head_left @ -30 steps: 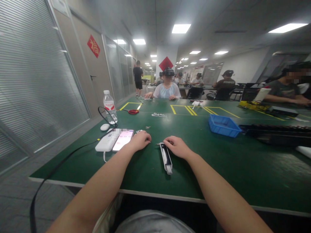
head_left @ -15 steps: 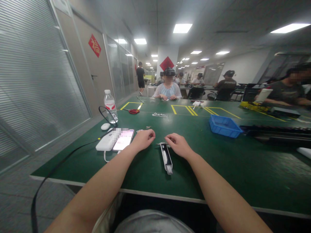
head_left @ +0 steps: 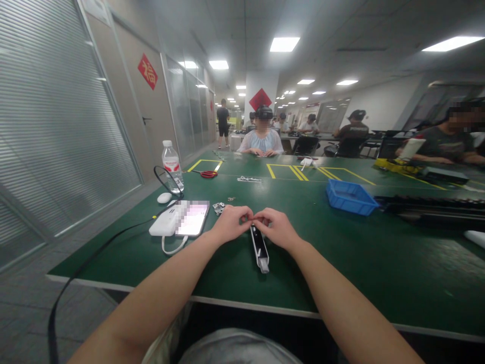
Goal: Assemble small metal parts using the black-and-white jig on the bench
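My left hand (head_left: pixel 234 222) and my right hand (head_left: pixel 276 225) meet fingertip to fingertip over the far end of a slim white device with a dark face (head_left: pixel 259 247). Both hands are closed in a pinch. Whatever lies between the fingertips is too small and too covered to make out. The device rests on the green table (head_left: pixel 303 273), its clear, pale end pointing toward me. Just beyond my left hand lie small grey metal-looking parts (head_left: pixel 219 208), partly hidden by the hand.
On the left are a phone (head_left: pixel 195 222), a white power bank (head_left: pixel 164 222) with a cable, a white mouse-like object (head_left: pixel 164 197) and a water bottle (head_left: pixel 172 167). Red-handled scissors (head_left: pixel 208 174) lie farther back. A blue bin (head_left: pixel 350 197) stands at right. A person (head_left: pixel 262 136) sits opposite.
My left hand has moved right until its fingertips met those of my right hand. The grey parts behind it have come into view. My right hand has shifted only slightly.
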A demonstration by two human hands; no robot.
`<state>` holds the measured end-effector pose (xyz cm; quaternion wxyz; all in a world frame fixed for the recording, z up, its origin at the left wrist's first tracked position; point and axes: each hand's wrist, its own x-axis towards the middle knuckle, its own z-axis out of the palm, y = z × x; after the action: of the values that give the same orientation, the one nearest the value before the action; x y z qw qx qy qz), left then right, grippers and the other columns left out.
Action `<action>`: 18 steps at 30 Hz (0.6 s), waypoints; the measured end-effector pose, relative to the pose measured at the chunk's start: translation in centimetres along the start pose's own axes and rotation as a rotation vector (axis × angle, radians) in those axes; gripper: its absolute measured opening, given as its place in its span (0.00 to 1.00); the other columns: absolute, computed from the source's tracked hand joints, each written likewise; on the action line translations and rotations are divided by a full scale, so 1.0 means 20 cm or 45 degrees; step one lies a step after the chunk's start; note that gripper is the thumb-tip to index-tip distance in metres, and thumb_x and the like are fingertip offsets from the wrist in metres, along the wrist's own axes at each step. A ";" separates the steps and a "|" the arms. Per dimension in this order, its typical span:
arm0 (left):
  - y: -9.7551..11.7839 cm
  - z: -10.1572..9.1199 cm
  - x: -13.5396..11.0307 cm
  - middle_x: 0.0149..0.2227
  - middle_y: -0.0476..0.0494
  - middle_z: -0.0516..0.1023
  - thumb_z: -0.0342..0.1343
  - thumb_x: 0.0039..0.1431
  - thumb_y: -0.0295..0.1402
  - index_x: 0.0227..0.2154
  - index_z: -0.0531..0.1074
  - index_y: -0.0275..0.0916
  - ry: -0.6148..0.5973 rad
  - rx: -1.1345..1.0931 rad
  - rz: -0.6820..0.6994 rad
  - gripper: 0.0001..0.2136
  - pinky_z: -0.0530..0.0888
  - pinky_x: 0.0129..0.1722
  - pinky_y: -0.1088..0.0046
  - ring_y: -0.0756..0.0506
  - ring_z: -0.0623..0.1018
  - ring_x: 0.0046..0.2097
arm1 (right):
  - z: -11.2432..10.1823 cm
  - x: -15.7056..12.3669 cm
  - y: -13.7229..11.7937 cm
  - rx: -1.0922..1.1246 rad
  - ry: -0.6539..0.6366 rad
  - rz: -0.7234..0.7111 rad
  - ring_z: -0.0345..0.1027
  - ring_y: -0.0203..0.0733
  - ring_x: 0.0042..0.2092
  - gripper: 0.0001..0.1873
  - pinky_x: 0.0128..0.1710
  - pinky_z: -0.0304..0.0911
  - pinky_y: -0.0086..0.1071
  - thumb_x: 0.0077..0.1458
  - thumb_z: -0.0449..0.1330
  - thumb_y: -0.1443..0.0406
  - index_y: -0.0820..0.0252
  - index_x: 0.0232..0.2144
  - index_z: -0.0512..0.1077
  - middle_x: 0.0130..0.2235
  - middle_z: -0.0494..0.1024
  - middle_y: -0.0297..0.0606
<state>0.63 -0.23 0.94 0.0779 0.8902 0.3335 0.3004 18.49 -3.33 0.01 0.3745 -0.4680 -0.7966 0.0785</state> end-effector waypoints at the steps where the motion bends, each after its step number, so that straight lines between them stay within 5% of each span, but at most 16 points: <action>1: 0.00 0.00 0.00 0.28 0.52 0.75 0.54 0.51 0.29 0.30 0.70 0.38 0.006 -0.013 0.002 0.03 0.66 0.39 0.73 0.51 0.74 0.31 | 0.00 0.00 0.00 0.009 -0.002 -0.007 0.61 0.34 0.28 0.07 0.30 0.57 0.28 0.52 0.56 0.64 0.60 0.31 0.74 0.26 0.69 0.34; 8: 0.01 -0.01 0.00 0.34 0.50 0.77 0.54 0.52 0.31 0.41 0.67 0.40 -0.028 -0.004 -0.036 0.12 0.66 0.44 0.70 0.49 0.74 0.35 | -0.02 0.01 0.03 -0.004 0.096 0.055 0.62 0.34 0.27 0.06 0.29 0.58 0.28 0.48 0.55 0.67 0.60 0.25 0.72 0.25 0.70 0.34; 15: -0.01 -0.02 -0.01 0.37 0.46 0.75 0.53 0.54 0.33 0.33 0.73 0.39 -0.086 0.139 -0.011 0.06 0.65 0.45 0.68 0.46 0.73 0.42 | -0.05 0.01 0.11 0.043 0.360 0.320 0.65 0.36 0.28 0.05 0.30 0.61 0.30 0.43 0.56 0.65 0.61 0.21 0.71 0.26 0.74 0.36; 18: -0.01 -0.03 -0.02 0.36 0.46 0.76 0.53 0.53 0.33 0.32 0.73 0.39 -0.114 0.173 -0.013 0.06 0.63 0.46 0.67 0.45 0.73 0.42 | -0.04 0.01 0.11 0.068 0.338 0.380 0.67 0.37 0.27 0.04 0.31 0.61 0.30 0.41 0.56 0.66 0.60 0.20 0.71 0.26 0.76 0.36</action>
<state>-0.02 -0.37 1.22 0.0337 0.9043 0.3537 0.2365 20.54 -2.08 -0.40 0.4727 -0.5770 -0.6597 0.0920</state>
